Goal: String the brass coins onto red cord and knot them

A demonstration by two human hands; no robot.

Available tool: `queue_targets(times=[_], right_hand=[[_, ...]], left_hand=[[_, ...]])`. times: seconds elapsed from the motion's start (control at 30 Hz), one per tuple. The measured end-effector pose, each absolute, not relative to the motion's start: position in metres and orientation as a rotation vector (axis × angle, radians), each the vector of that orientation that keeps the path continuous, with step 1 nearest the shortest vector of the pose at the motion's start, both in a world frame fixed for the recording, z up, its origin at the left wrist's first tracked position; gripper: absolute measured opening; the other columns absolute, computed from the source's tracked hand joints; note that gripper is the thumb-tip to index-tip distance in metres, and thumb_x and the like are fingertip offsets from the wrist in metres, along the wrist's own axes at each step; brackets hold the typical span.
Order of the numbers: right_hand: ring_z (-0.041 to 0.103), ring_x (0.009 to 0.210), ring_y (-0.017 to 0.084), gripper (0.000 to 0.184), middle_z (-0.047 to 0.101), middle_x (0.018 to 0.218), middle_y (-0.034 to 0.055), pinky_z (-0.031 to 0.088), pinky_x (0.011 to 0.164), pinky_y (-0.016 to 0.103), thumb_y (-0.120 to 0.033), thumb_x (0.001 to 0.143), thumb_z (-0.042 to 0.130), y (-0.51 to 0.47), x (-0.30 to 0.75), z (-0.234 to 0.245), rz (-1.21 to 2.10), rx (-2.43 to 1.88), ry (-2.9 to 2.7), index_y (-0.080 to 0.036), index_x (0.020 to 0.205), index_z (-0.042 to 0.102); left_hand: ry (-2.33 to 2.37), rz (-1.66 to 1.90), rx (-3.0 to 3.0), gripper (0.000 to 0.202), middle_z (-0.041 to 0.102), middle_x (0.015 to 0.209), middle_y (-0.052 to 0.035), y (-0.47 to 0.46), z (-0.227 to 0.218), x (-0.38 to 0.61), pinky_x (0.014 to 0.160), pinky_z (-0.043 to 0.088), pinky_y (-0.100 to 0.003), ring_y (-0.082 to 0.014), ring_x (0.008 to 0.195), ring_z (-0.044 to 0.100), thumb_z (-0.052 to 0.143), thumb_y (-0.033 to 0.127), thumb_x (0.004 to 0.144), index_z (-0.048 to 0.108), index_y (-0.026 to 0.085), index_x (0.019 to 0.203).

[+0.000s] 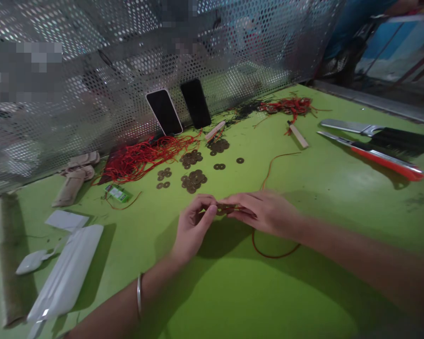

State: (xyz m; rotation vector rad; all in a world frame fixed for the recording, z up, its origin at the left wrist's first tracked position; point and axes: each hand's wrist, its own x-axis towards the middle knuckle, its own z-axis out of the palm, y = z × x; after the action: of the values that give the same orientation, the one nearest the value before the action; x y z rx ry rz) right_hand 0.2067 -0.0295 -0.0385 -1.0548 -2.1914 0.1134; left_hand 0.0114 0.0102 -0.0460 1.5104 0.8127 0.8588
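Between my two hands, over the middle of the green table, are a few bronze coins point(223, 208) with red cord point(276, 256) running from them. My left hand point(195, 225) pinches the coins at their left end between thumb and fingers. At the right end, my right hand point(265, 212) closes its fingertips on the cord beside the coins. One length of cord curves below my right hand and another trails up behind it. Small piles of holed coins point(194, 180) lie just beyond, with a single coin point(240, 160) apart on the right. My fingers partly hide the held coins.
A tangle of red cord point(144, 157) lies back left, near two phones point(164, 112) leaning on the perforated metal panel point(123, 70). A utility knife point(374, 156) and a brush point(381, 134) lie right. White plastic packaging point(72, 270) and a green box point(116, 193) are left.
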Motion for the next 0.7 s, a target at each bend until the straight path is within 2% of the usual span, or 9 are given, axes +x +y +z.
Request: queue_targets(times=[0.4, 0.53, 0.7], right_hand=[[0.064, 0.059, 0.010, 0.024, 0.072, 0.084, 0.0049, 0.049, 0.048, 0.020, -0.022, 0.090, 0.053, -0.0293, 0.2091, -0.0420, 0.155, -1.024, -2.133, -0.012, 0.111, 0.056], [0.065, 0.060, 0.011, 0.023, 0.072, 0.084, 0.0060, 0.051, 0.049, 0.021, -0.022, 0.090, 0.053, -0.0278, 0.2090, -0.0427, 0.143, -1.010, -2.138, -0.010, 0.109, 0.057], [0.066, 0.062, 0.011, 0.022, 0.072, 0.086, 0.0052, 0.053, 0.051, 0.021, -0.022, 0.090, 0.052, -0.0274, 0.2096, -0.0430, 0.127, -0.992, -2.156, -0.012, 0.109, 0.057]], left_hand=[[0.853, 0.884, 1.580, 0.007, 0.054, 0.086, -0.0002, 0.0086, -0.0459, 0.0107, 0.045, 0.031, -0.017, -0.0050, 0.056, 0.039, 0.059, 0.027, 0.084, 0.064, 0.022, 0.084], [0.870, 0.877, 1.651, 0.008, 0.054, 0.087, -0.0009, 0.0086, -0.0466, 0.0097, 0.047, 0.032, -0.018, -0.0062, 0.058, 0.041, 0.057, 0.027, 0.085, 0.063, 0.022, 0.086], [0.873, 0.878, 1.704, 0.009, 0.054, 0.087, -0.0014, 0.0094, -0.0463, 0.0096, 0.049, 0.035, -0.018, -0.0071, 0.061, 0.043, 0.056, 0.027, 0.086, 0.063, 0.021, 0.087]])
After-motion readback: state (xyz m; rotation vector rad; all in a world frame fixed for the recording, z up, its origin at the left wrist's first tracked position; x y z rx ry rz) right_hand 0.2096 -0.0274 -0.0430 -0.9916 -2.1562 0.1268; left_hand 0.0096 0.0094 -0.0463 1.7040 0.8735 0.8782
